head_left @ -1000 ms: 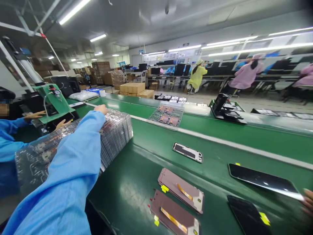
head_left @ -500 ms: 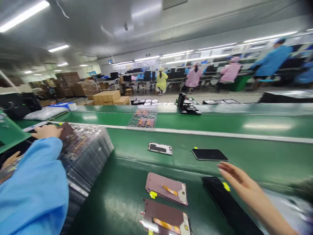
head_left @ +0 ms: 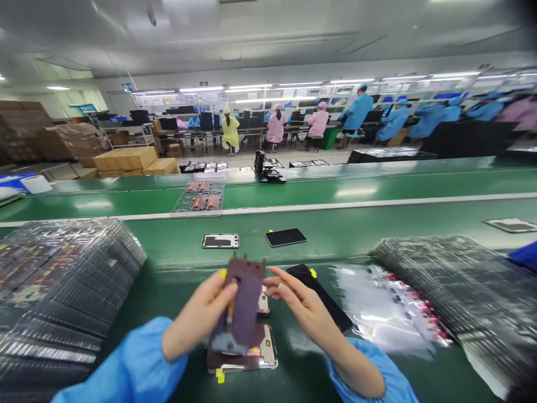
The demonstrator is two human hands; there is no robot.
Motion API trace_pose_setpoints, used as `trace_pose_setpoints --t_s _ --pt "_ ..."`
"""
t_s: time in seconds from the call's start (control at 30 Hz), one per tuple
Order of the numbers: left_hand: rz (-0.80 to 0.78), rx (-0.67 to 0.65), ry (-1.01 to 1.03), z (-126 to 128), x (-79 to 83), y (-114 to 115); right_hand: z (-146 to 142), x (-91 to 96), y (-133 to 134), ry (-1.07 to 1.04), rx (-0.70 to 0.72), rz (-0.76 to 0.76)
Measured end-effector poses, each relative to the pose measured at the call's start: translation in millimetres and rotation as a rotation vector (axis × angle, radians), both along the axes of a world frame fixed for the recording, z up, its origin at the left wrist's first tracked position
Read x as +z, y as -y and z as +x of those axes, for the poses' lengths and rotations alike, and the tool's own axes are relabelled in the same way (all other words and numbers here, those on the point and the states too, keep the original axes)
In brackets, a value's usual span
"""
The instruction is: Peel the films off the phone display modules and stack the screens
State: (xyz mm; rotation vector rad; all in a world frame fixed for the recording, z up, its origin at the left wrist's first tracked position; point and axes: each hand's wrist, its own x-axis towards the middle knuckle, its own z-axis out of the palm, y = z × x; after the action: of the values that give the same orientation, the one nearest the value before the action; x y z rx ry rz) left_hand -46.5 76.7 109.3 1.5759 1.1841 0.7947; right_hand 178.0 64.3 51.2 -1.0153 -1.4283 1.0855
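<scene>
My left hand [head_left: 201, 314] pinches a brownish-purple phone screen panel [head_left: 247, 299] by its left edge, holding it tilted above the bench. Close to the panel's right edge is my right hand [head_left: 305, 309], its fingers loosely spread; I see no object in it. Below the raised panel lies a similar screen panel [head_left: 267, 346] with a yellow tab, partly covered from view. Another panel [head_left: 264, 305] behind it shows only in part between my hands. A black strip-shaped item [head_left: 325, 296] with a yellow tab lies beside my right hand.
Tall stacks of clear plastic trays stand at left [head_left: 104, 268] and right [head_left: 444, 268]. Clear plastic film [head_left: 377, 313] with red tabs lies at right. Beyond are a white-framed phone part [head_left: 220, 241], a dark phone [head_left: 286, 237] and a tray of panels [head_left: 200, 197]. People sit further off.
My left hand has come from the left tray stack to the middle with a screen panel. My right hand has moved in toward it. The view has turned right.
</scene>
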Motion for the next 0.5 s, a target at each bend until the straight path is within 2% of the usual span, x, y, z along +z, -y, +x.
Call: trace_pose_setpoints --t_s 0.07,0.1,0.17,0.23,0.3,0.4,0.47,0.5 --pt "-0.193 -0.054 0.223 19 -32.6 24 -1 -3.5 3 -0.008 0.011 -0.028" --pt "-0.237 -0.039 0.282 24 -43.7 32 -1 -5.3 4 -0.004 0.005 -0.041" --pt "-0.259 0.008 0.355 30 -57.0 43 -2 -9.4 5 0.003 -0.027 -0.055" --pt "-0.272 0.040 0.408 32 -63.1 50 -3 -14.5 5 0.043 -0.071 -0.024" --pt "-0.312 0.054 0.452 32 -67.8 54 -6 -20.0 6 0.164 -0.158 0.136" --pt "-0.323 0.108 0.454 30 -78.0 54 -14 -25.3 13 0.403 -0.295 0.587" --pt "-0.284 0.173 0.413 29 -85.7 51 -21 -24.5 22 0.468 -0.246 0.817" --pt "-0.263 0.198 0.387 28 -88.9 49 -25 -22.8 26 0.458 -0.184 0.860"
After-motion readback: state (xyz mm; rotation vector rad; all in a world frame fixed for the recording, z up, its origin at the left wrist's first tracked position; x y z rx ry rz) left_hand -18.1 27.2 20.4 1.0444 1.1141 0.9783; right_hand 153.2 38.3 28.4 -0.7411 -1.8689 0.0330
